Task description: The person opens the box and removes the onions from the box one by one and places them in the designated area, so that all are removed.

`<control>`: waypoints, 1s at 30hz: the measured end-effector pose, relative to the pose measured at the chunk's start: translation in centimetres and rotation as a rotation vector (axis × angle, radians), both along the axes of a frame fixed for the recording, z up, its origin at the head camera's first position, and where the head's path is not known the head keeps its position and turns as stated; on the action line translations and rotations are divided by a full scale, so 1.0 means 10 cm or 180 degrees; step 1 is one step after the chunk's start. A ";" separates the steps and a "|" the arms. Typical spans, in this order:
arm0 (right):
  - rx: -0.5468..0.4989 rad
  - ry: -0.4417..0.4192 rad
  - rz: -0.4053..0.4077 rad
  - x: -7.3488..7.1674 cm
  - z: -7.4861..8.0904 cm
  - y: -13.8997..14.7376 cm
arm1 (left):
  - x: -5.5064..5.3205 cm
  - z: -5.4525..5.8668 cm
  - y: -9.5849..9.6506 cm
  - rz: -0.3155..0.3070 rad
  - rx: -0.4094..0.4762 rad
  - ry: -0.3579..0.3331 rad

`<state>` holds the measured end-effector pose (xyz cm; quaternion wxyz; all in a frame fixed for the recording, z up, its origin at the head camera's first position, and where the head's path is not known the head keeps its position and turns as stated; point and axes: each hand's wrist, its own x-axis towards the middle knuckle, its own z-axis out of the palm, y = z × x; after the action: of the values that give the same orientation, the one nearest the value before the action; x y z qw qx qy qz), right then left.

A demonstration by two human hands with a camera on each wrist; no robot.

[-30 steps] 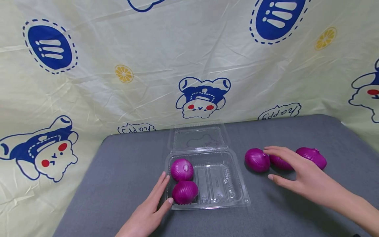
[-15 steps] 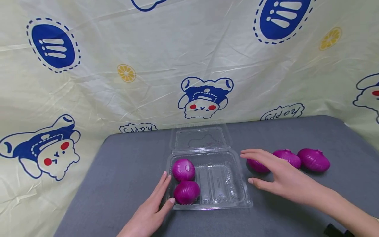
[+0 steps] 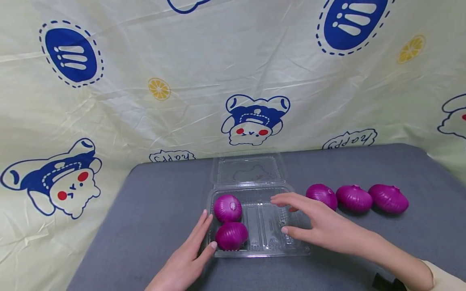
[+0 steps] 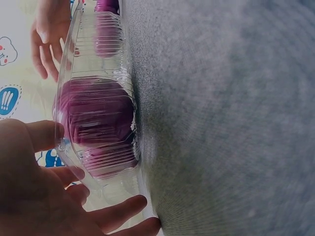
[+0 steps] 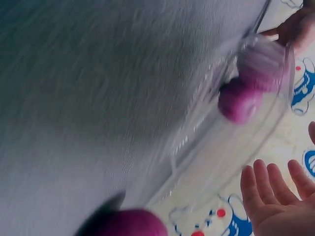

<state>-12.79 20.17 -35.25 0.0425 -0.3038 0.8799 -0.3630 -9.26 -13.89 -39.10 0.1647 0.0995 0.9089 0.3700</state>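
Five purple onions: two in one clear container with one lid, three on one gray counter. Two hands: one left hand, one right hand. In the head view, one cloth shows three cartoon animals, one cut off, two blue ovals, two orange slices.

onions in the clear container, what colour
Both onions are purple; the head view shows it best.
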 end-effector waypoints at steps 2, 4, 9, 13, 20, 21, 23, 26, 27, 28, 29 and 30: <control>-0.0082 -0.0152 0.0106 0.00 -0.03 -0.06 | 0.00 0.00 0.00 0.0013 -0.0005 -0.0051; -0.0092 -0.0224 0.0204 0.00 -0.06 -0.13 | 0.00 0.00 0.01 0.0024 -0.0007 -0.0084; -0.0094 -0.0408 0.0377 0.00 -0.10 -0.28 | 0.00 0.00 0.00 0.0021 0.0001 -0.0060; -0.0102 -0.0563 0.0496 -0.02 -0.13 -0.41 | 0.00 0.00 0.00 0.0014 0.0009 -0.0059; -0.0036 -0.0730 0.0606 -0.07 -0.19 -0.59 | -0.01 0.00 0.01 0.0030 0.0002 -0.0070; -0.0026 -0.0734 0.0614 -0.07 -0.19 -0.61 | -0.01 0.00 0.01 0.0042 0.0005 -0.0083; 0.0012 -0.0727 0.0610 -0.09 -0.21 -0.65 | -0.01 0.00 0.01 0.0062 0.0004 -0.0115; 0.0042 -0.0715 0.0617 -0.11 -0.25 -0.71 | -0.01 0.00 0.00 0.0055 0.0024 -0.0109; 0.0053 -0.0717 0.0619 -0.12 -0.26 -0.73 | -0.01 0.00 0.00 0.0046 0.0031 -0.0092; 0.0052 -0.0713 0.0630 -0.13 -0.27 -0.75 | -0.01 0.00 0.00 0.0032 0.0036 -0.0070; 0.0047 -0.0704 0.0645 -0.13 -0.28 -0.77 | -0.01 0.00 -0.01 0.0018 0.0048 -0.0047; 0.0043 -0.0682 0.0668 -0.14 -0.29 -0.79 | -0.01 0.00 -0.01 0.0020 0.0051 -0.0050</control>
<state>-14.22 12.28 -38.19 0.1760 -0.3533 0.8361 -0.3810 -9.32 -13.96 -39.06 0.1699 0.0951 0.9049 0.3786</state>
